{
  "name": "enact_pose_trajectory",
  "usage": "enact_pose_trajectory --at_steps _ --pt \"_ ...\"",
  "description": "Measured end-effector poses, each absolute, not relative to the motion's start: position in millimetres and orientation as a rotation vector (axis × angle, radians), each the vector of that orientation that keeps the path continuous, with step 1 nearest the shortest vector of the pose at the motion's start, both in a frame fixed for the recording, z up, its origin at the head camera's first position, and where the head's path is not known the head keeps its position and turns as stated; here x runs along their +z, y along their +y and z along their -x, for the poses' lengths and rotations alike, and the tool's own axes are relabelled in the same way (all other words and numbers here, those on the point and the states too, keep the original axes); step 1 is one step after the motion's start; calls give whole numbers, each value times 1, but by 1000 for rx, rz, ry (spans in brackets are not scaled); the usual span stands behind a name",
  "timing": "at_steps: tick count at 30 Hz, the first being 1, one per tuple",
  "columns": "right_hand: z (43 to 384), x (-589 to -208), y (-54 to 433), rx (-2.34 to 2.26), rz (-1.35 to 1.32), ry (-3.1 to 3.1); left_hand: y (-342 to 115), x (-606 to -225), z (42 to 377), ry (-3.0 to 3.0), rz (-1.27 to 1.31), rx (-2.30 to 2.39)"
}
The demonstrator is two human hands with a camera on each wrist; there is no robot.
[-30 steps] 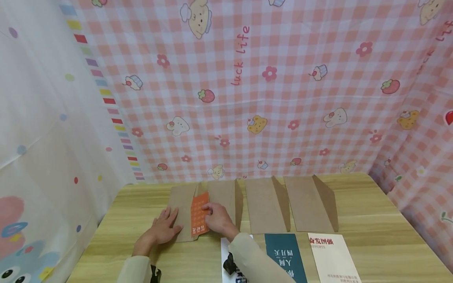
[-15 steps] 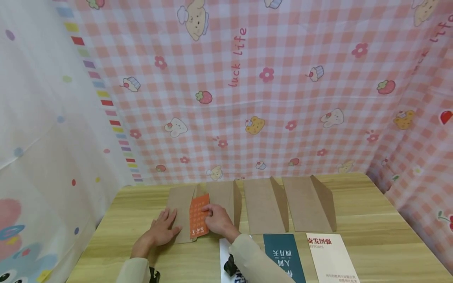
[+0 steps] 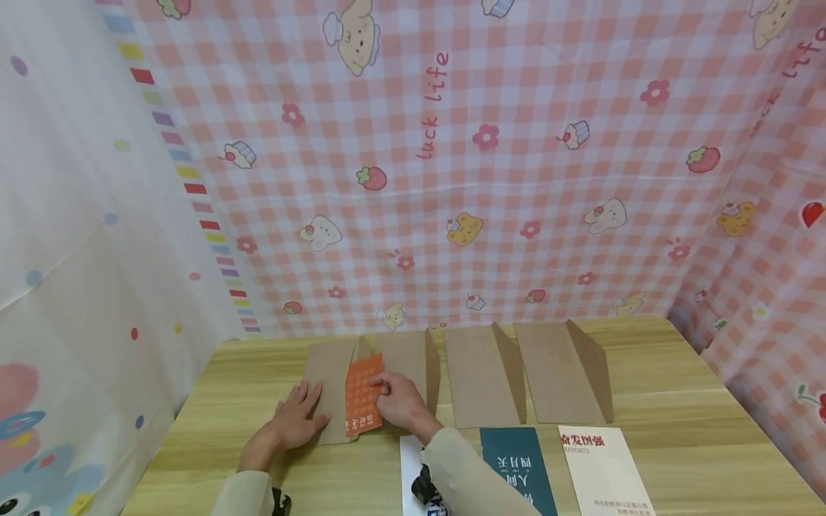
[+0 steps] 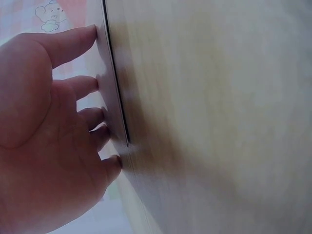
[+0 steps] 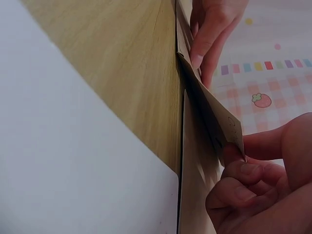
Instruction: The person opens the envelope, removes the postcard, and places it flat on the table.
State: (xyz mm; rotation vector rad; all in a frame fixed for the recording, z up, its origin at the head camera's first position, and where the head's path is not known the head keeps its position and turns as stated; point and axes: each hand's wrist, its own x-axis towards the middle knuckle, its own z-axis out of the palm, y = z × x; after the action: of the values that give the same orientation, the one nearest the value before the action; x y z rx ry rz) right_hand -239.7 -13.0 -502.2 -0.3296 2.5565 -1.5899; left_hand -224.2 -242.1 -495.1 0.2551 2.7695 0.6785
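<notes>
In the head view my left hand rests with spread fingers on the leftmost kraft envelope, holding it against the table. My right hand pinches the right edge of an orange card with white print. The card's left edge lies along the mouth of that envelope, over its flap. From the right wrist, thumb and fingers grip the corner of a tilted brownish sheet, while the left hand shows behind it. The left wrist view has the left fingertips on the envelope's surface.
Three more kraft envelopes with flaps to the right stand in the row. Before them lie a white card partly under the right sleeve, a teal card and a cream card. A checked curtain hangs behind the wooden table.
The right hand and the orange card have shifted very slightly to the right against the envelope. My left hand stays in place; the head view has moved a little.
</notes>
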Motion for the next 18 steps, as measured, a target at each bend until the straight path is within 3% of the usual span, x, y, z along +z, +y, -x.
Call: enact_pose_trajectory --at_steps 18 --pt "240 -504 -6 -1616 288 2500 -243 -499 226 2778 -251 649"
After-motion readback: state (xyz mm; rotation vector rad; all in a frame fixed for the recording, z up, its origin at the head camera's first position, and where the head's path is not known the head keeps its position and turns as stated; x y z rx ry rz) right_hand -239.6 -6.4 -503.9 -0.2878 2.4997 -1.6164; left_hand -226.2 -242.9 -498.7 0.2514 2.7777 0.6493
